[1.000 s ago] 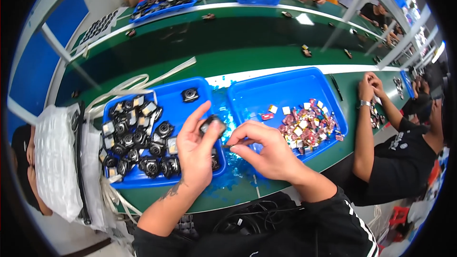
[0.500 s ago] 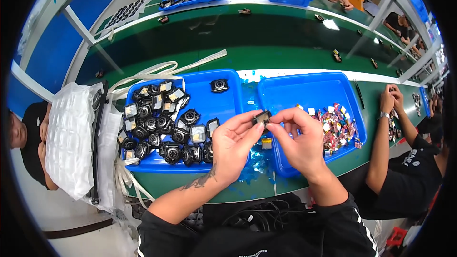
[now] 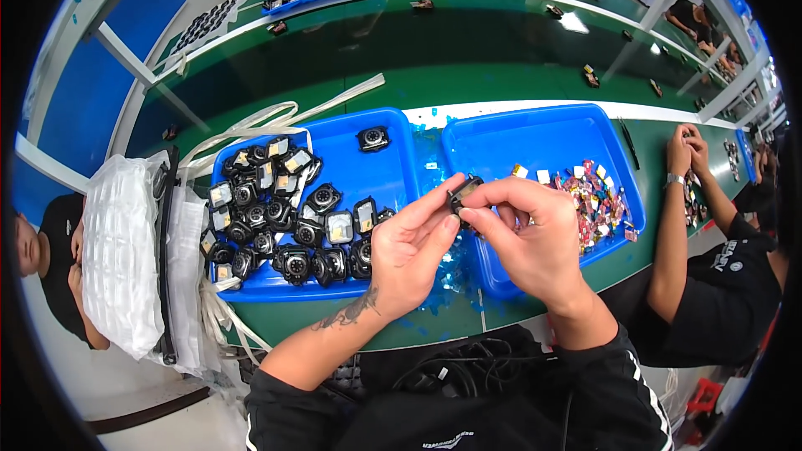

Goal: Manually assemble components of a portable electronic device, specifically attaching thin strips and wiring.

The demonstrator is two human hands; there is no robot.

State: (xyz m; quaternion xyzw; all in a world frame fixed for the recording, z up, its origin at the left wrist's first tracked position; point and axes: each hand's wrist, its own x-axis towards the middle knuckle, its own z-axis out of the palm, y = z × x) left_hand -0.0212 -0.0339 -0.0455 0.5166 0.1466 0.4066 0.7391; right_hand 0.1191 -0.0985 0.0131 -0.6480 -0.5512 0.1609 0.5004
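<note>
Between the two trays, a black watch case [image 3: 464,190] is held up in front of me. My left hand [image 3: 411,252] pinches it with the thumb and fingers from the left. My right hand [image 3: 535,230] has its thumb and index finger closed on the case's right side, hiding part of it. On the left, a blue tray [image 3: 351,154] holds a heap of black watch cases [image 3: 257,210], some showing pale inner sides, others round lens-like backs. A single watch case [image 3: 373,139] lies apart near its far right corner. A second blue tray [image 3: 518,138] contains small pink, white and yellow parts [image 3: 589,200].
Blue scraps [image 3: 447,284] litter the green table between the trays. White straps [image 3: 276,129] and a plastic-wrapped stack [image 3: 125,242] are at the left. Tweezers [image 3: 628,144] lie right of the trays. A co-worker's arms [image 3: 675,209] are at the right; a conveyor belt [image 3: 351,50] runs beyond.
My right hand has turned and closed in over the watch case, which is now tilted more upright. The yellow piece below it is no longer visible. The whole view has shifted slightly.
</note>
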